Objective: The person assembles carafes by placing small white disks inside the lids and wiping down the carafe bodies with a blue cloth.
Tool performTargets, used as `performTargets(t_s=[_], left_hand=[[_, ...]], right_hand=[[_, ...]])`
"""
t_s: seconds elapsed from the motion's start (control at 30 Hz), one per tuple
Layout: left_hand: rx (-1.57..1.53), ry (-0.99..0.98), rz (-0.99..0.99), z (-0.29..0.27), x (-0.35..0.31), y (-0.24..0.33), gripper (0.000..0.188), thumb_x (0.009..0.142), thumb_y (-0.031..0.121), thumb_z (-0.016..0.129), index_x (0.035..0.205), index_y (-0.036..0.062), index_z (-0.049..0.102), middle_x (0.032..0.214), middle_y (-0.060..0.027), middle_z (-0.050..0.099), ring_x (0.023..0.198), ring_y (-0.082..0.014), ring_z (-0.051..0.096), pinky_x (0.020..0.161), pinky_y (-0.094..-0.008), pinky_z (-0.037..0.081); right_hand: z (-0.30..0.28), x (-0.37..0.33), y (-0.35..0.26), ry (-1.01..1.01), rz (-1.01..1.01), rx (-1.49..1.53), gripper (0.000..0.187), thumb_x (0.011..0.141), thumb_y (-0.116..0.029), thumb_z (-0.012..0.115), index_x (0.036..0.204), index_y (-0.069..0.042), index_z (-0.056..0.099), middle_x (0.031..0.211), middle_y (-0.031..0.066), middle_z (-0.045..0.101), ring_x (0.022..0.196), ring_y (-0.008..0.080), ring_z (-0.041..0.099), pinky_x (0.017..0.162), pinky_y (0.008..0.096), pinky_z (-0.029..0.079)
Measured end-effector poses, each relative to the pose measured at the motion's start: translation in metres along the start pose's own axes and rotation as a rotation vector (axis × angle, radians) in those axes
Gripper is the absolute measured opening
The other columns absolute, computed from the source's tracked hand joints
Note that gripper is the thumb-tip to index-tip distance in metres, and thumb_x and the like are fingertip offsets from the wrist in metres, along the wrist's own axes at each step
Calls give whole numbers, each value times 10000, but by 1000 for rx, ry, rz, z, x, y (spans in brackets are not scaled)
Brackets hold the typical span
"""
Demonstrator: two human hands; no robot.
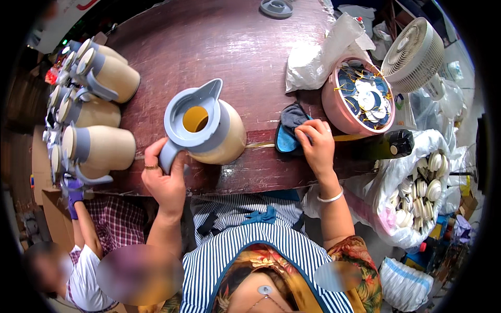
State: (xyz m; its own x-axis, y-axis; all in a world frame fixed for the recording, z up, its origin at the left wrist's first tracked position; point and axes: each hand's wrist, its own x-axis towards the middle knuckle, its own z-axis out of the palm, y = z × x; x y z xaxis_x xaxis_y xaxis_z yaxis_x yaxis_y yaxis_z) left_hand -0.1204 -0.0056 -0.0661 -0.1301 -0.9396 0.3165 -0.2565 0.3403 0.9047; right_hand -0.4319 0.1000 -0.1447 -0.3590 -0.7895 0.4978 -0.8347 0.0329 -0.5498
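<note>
A cream jug with a grey-blue collar and spout (229,133) stands lidless on the table in front of me, its yellowish inside showing through the round mouth. Wrapped round its grey-blue handle is my left hand (164,177), thumb and fingers closed. To the right of the jug, my right hand (315,143) has its fingers bent and pressed down at the edge of a dark grey and blue cloth (289,128). The fingertips pinch the cloth, which lies bunched on the tabletop.
Several similar lidded jugs (107,148) crowd the table's left side. A pink tub (334,112) of tags, a dark bottle (389,146) and a white fan (415,55) are at right. A bag of white round parts (417,235) sits lower right. A grey lid (276,8) lies far back. A co-worker's gloved hand (74,198) shows left.
</note>
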Motion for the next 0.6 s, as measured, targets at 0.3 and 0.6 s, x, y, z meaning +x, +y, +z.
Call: performTargets(t_s=[0.3,0.6], left_hand=[[143,-334,855,21,-70,41,351,933,159,637,1227,19,506,1083,-161,626,963,-306,599,830,-416,521],[-154,-563,254,126,-70,66,337,873,182,728,1103,-11,575,1044,-132,558,939,-266,597,857,-347,492]], right_hand=[[-18,-16,27,297,572,1577,149,1022,-146,556,1058,-24,634,1006,72,716,863,134,699,806,263,578],[-43,-41,-79,167,545,1238,107,990,-87,600,1060,-5,598,971,20,608,863,68,560,770,202,458]])
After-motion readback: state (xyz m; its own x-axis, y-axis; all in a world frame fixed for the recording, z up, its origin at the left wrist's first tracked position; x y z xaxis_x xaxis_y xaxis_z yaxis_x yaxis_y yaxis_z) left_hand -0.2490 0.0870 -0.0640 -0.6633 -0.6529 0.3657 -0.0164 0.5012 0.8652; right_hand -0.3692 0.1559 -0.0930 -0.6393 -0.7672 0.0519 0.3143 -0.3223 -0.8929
